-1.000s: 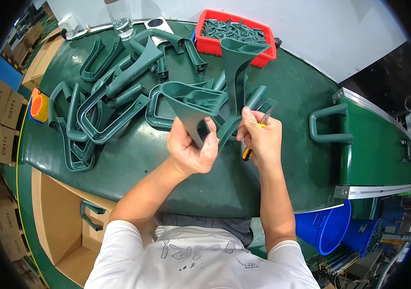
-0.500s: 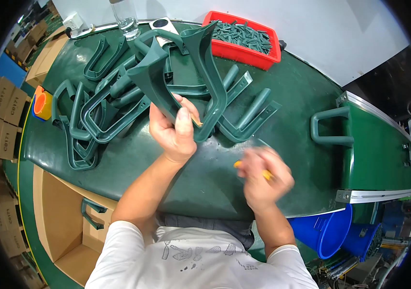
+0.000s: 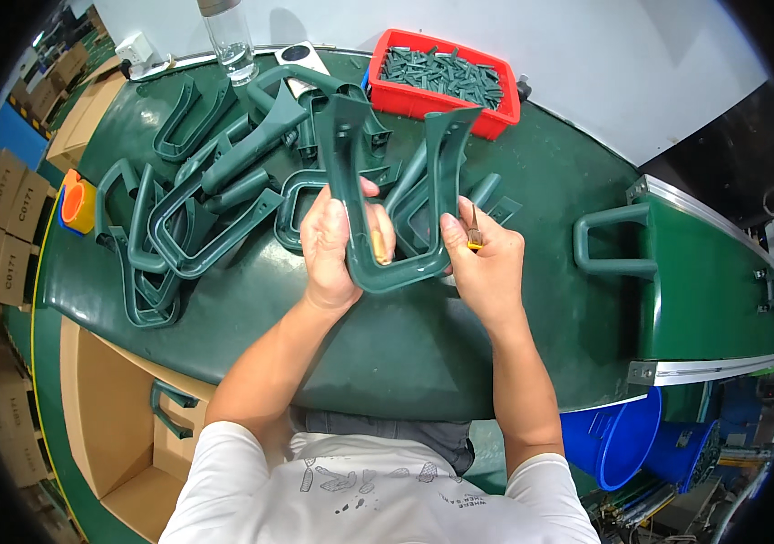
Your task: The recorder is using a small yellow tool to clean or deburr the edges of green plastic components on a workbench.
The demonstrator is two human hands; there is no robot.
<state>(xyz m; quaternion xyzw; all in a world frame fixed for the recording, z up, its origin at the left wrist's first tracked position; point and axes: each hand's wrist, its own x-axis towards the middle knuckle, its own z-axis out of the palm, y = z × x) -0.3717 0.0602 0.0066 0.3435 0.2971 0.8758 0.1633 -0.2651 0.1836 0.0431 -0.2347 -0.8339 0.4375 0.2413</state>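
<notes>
Both my hands are on a green plastic U-shaped handle (image 3: 394,275), raised above the table with its two flared ends pointing away from me. My left hand (image 3: 324,256) is wrapped round its left arm; a tan covering shows on one finger. On the right arm of the U, my right hand (image 3: 490,276) grips with the thumb in front. That same hand also holds a small knife (image 3: 474,238), its narrow blade pointing up and a bit of yellow handle showing. The rest of the knife is hidden in my fingers.
Several similar green handles (image 3: 196,258) lie piled on the green table at left and behind. A red bin (image 3: 496,122) of small green pieces stands at the back, near a glass bottle (image 3: 234,54). Another handle (image 3: 618,267) rests at a green conveyor (image 3: 713,281). An open carton (image 3: 87,399) stands lower left.
My right hand has moved up and left from over the bare table onto the handle, the knife still in it. The handle has turned and lowered slightly, its open side now more toward the back.
</notes>
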